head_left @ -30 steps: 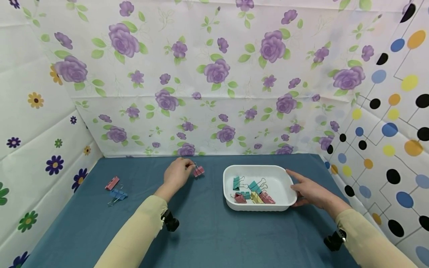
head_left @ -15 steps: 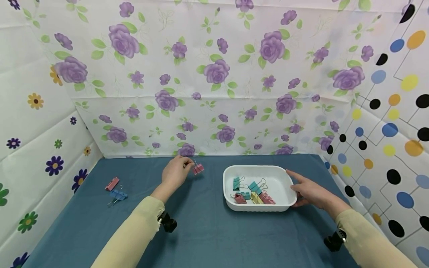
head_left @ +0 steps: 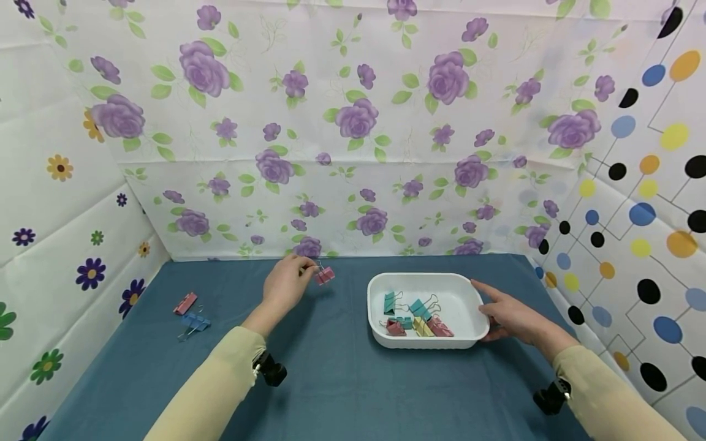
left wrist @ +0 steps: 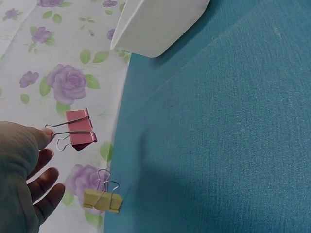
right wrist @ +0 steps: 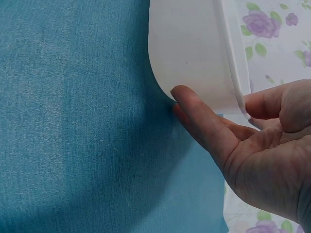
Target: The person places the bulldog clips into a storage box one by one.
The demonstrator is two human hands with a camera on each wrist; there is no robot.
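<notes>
In the head view my left hand [head_left: 285,285] pinches a wire handle of a pink binder clip [head_left: 324,275] between thumb and forefinger, above the back of the table. The left wrist view shows the pink clip [left wrist: 79,128] dangling from the fingertips, the other fingers loosely bent. A yellow binder clip [left wrist: 103,200] lies below it, out of sight in the head view. At the right end of a white tray [head_left: 427,344], my right hand [head_left: 515,315] holds the end wall, with thumb low on the wall and forefinger at the rim [right wrist: 228,53].
Several teal, pink and yellow binder clips [head_left: 423,326] lie inside the tray. On the left of the blue-covered table [head_left: 353,392] are another pink clip [head_left: 185,303] and a blue clip [head_left: 195,321]. Patterned cloth walls [head_left: 353,184] border the back and sides.
My left hand has lifted the pink clip slightly and shifted a little to the left with it. The right hand and the tray have stayed in place.
</notes>
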